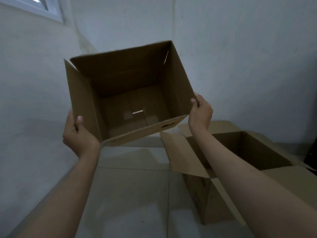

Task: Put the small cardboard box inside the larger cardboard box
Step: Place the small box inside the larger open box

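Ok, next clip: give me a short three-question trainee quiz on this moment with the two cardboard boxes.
1. True or false: the small cardboard box already sits inside the larger cardboard box.
2. Which hands hold the small box? A) left hand only B) right hand only C) both
3. Fill in: the larger box stands on the tiled floor with its top flaps ____.

Key:
1. False. It is held up in the air, to the left of the larger box, its open side tilted toward the camera.
2. C. One hand grips each side edge.
3. Open.
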